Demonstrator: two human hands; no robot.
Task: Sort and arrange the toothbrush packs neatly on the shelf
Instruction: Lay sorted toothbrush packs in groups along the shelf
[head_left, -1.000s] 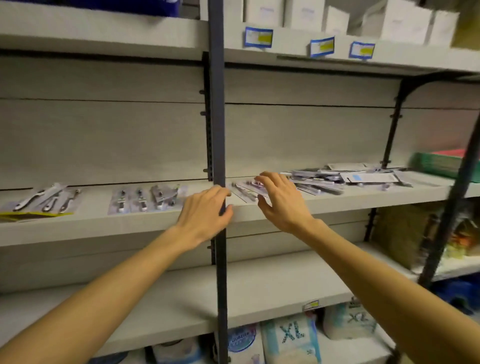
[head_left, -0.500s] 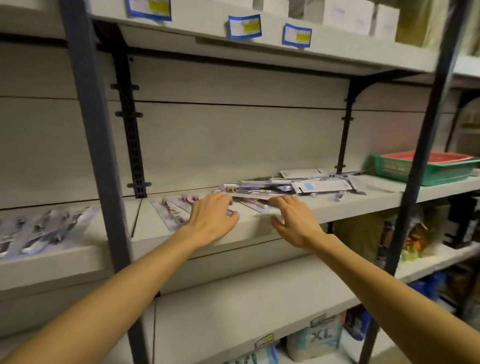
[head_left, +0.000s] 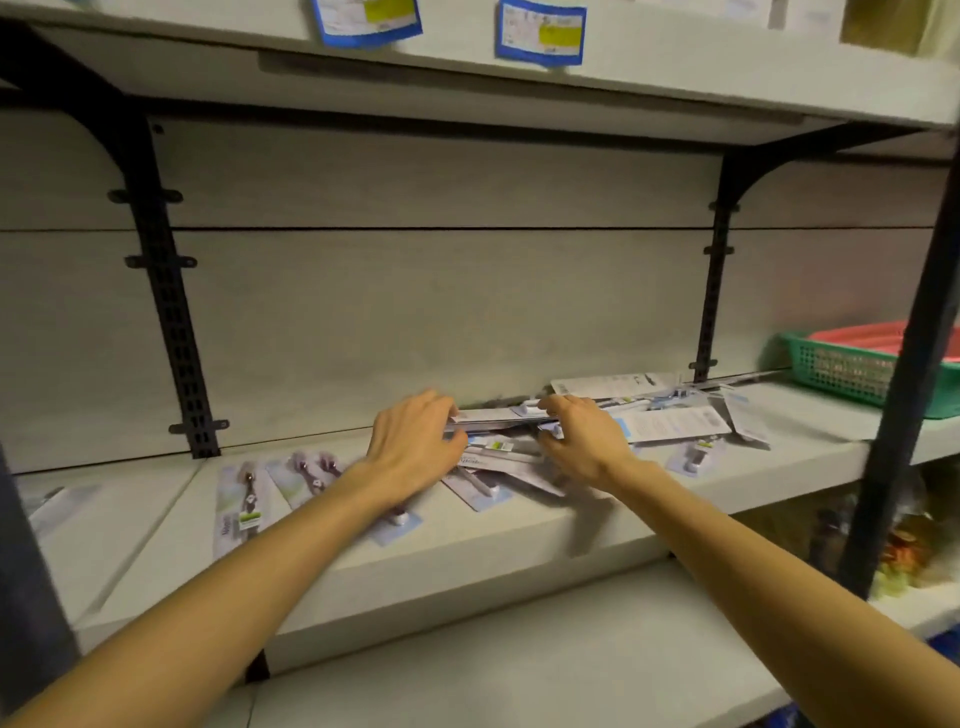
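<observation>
A loose heap of toothbrush packs (head_left: 670, 423) lies on the middle shelf (head_left: 467, 540), right of centre. Both my hands reach into its left end. My left hand (head_left: 413, 449) grips one end of a thin stack of packs (head_left: 498, 418), and my right hand (head_left: 587, 441) pinches the other end; the stack sits level just above the heap. Two packs lie flat and apart at the shelf's left: one pack (head_left: 236, 501) and another pack (head_left: 309, 475). More packs (head_left: 483, 480) lie under my hands, partly hidden.
A green basket (head_left: 836, 371) with a red tray in it stands at the shelf's far right. Dark uprights (head_left: 904, 374) and brackets (head_left: 171, 312) frame the bay. Price labels (head_left: 540, 31) hang on the upper shelf edge. Packaged goods (head_left: 904, 545) sit lower right.
The view has moved closer and to the right. Both hands have gone from resting on the shelf edge into the heap and taken hold of a thin stack of packs.
</observation>
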